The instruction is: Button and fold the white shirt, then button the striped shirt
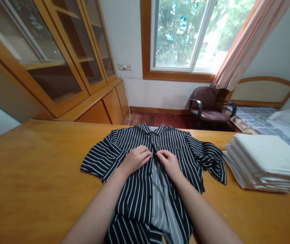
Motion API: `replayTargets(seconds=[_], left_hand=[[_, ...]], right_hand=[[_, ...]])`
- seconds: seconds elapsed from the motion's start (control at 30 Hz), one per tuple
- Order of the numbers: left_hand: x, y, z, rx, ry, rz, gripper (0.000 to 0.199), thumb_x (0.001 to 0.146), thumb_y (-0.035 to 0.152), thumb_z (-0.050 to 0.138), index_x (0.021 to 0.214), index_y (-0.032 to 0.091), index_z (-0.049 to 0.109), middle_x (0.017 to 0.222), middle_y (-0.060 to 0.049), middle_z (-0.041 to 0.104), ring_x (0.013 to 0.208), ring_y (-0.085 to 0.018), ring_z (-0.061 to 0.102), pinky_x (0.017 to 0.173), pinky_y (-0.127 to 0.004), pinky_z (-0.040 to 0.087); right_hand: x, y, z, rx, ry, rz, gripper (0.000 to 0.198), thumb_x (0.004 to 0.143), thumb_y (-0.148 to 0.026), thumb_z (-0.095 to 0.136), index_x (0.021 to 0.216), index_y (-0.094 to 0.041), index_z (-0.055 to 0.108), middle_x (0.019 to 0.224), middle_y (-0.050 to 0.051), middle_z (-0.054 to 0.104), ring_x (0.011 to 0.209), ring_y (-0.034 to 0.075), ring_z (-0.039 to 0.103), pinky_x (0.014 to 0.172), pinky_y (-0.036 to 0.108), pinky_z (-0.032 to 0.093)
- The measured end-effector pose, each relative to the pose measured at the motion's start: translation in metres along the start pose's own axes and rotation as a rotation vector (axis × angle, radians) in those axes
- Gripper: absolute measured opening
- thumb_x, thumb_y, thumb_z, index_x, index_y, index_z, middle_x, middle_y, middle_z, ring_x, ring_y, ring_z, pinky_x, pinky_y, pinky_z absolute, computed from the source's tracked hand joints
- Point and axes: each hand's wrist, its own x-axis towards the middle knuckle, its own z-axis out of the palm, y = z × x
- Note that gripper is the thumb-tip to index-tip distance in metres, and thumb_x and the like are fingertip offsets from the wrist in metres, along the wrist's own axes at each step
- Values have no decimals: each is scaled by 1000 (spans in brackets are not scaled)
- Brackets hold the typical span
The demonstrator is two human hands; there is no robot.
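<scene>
A black short-sleeved shirt with white stripes (137,189) lies face up on the wooden table (45,176), its collar toward the far edge. Its front is joined near the collar and parts lower down, where the grey inner side shows. My left hand (138,157) pinches one front edge at chest height. Across the gap, my right hand (169,162) pinches the opposite edge, its fingertips close to those of the left. Whether a button sits between the fingers is too small to tell. The left sleeve lies flat; the right one is rumpled.
A stack of folded white cloth or paper (267,162) stands on the table at the right. Beyond the table are a maroon armchair (208,101), a bed (259,113) and a window (183,37). A glass-fronted wooden cabinet (84,84) runs along the left.
</scene>
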Motion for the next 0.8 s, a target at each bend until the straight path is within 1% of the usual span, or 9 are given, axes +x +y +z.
replayTargets(seconds=[0.17,0.37,0.6,0.8], left_hand=[[1,2,1,-18,16,-3,25,101,29,45,101,21,68,95,-6,66,93,-19,60,84,-34,51],[3,6,0,-42,31,-5,23,101,28,46,102,21,68,99,-6,68,96,-19,62,86,-35,52],[2,6,3,-95,51,-14,20,101,25,47,105,21,65,100,-5,71,95,-19,63,89,-37,51],[2,6,5,-119,58,-20,19,101,25,47,104,20,65,100,-4,70,95,-19,63,91,-38,50]], right_hand=[[2,-3,-3,50,-22,50,26,85,-42,60,88,-20,74,91,5,76,89,23,68,84,35,51],[3,-3,-5,52,-62,51,25,84,-41,61,86,-20,75,90,4,77,88,23,69,85,35,51],[4,-3,-5,56,-96,66,23,83,-38,62,88,-20,76,93,5,77,91,23,69,88,36,50],[5,-5,-6,60,-103,74,23,83,-38,63,89,-20,78,95,5,77,94,23,69,91,37,49]])
